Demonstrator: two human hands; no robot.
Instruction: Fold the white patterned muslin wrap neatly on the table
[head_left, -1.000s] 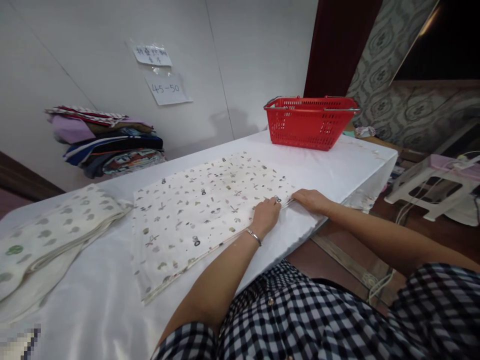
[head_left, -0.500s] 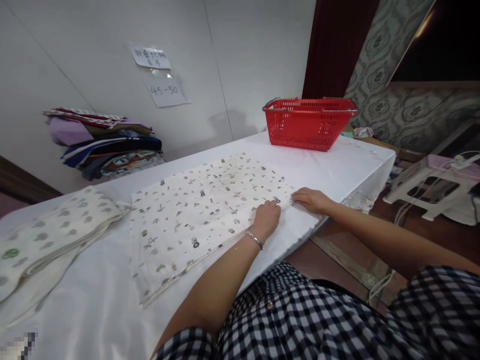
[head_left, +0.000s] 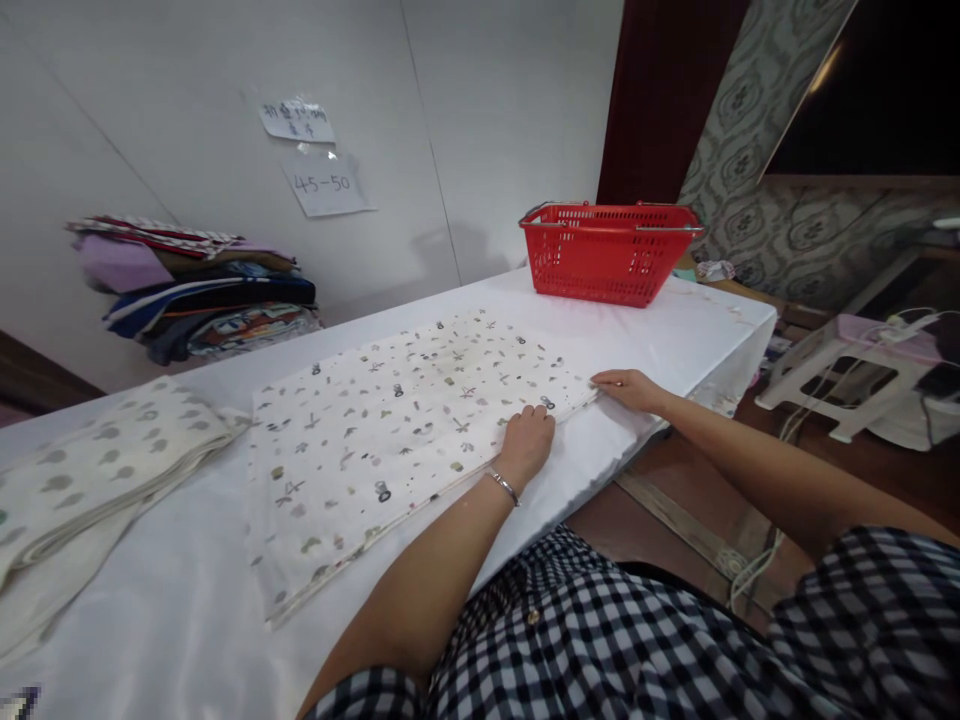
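Note:
A white cotton cloth with small grey, green and brown prints lies folded in layers and spread flat on the table. My left hand, with a silver bangle at the wrist, rests on the cloth near its front edge; the fingers lie on top and the thumb is hidden. At the cloth's right front corner, my right hand pinches the edge between thumb and fingers. To the left lies another folded white cloth with grey tree-like prints, which neither hand touches.
A red plastic basket stands at the table's far right end. Against the wall sits a stack of folded clothes. White satin covers the table. A stool with cables stands on the floor at right.
My right hand has shifted slightly right, with the cloth's corner now drawn out a little and pinched. The left hand stays in nearly the same place; the view has turned slightly.

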